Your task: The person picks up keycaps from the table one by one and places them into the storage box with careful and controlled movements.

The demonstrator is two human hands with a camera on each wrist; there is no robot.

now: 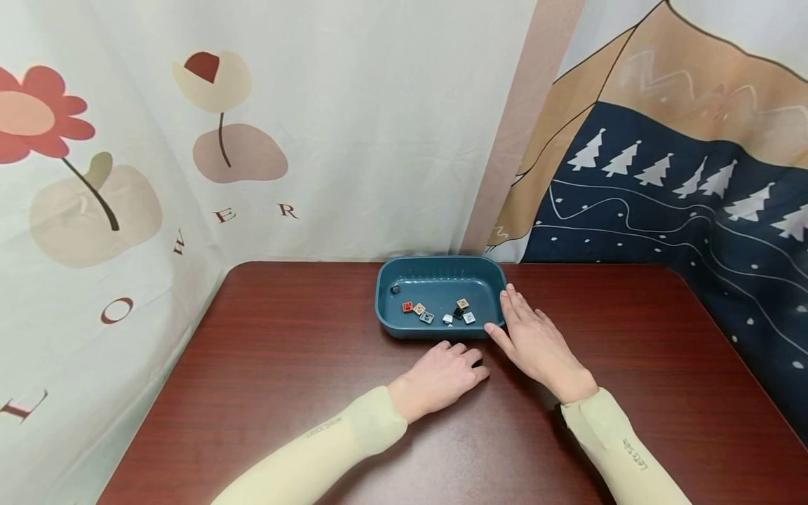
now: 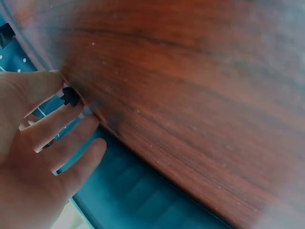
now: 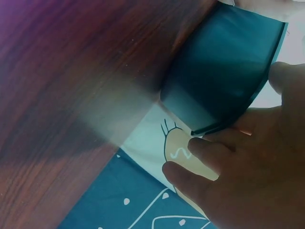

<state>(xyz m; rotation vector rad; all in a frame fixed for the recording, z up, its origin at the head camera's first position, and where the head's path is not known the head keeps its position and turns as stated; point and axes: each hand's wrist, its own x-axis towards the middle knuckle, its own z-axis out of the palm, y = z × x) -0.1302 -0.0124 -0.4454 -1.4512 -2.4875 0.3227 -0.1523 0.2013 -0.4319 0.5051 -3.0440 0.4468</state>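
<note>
A blue rectangular tray (image 1: 442, 332) stands near the table's back edge. Several small square pieces lie in it: a red one (image 1: 407, 306), a grey one (image 1: 426, 318), a black one (image 1: 459, 313), a white one (image 1: 469, 318) and others. My left hand (image 1: 435, 379) is low over the table in front of the tray, fingers bent. Between its thumb and index finger a small black piece (image 2: 70, 96) shows, apparently pinched; its kind is unclear. My right hand (image 1: 536, 344) rests against the tray's right end with straight fingers, its thumb at the front right corner.
The reddish-brown wooden table (image 1: 284, 315) stretches out on both sides of the tray. Behind it hangs a white curtain (image 1: 379, 140) with printed flowers, and to the right a dark blue cloth (image 1: 631, 210) with printed trees.
</note>
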